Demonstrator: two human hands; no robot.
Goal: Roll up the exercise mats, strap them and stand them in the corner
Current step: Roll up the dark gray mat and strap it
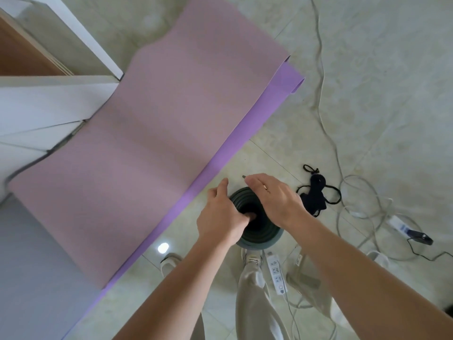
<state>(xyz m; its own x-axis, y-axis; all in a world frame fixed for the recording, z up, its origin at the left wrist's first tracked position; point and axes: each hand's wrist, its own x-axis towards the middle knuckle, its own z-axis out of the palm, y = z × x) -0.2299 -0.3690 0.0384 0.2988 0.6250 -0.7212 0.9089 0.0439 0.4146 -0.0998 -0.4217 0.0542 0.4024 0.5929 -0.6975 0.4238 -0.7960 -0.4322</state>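
Here, the rolled mat (260, 232), dark green-grey, stands on end on the tiled floor (367, 69), and the camera looks down on its coiled top and dark hollow core. The left hand (220, 217) has a closed grip on it: the fingers curl down into the core while the thumb lies outside the near-left rim, pinching the layers between them. The right hand (277, 197) lies palm down over the far-right rim with its fingers nearly straight. Its thumb is hidden, so I cannot tell whether that grip closes on the roll or only rests there.

Just left of the rolled mat, a pink mat (147, 143) lies unrolled on a purple mat (284, 79), whose edge shows as a strip along the side facing the roll. To the right of the roll, near it on the floor, lies a black strap (316, 192) in a loose tangle. Below the roll are the person's pale trousers and light shoes, with a white power strip (277, 273) beside them. Grey cables (326, 119) loop across the floor further right. White furniture (49, 101) stands well to the left, past the flat mats.
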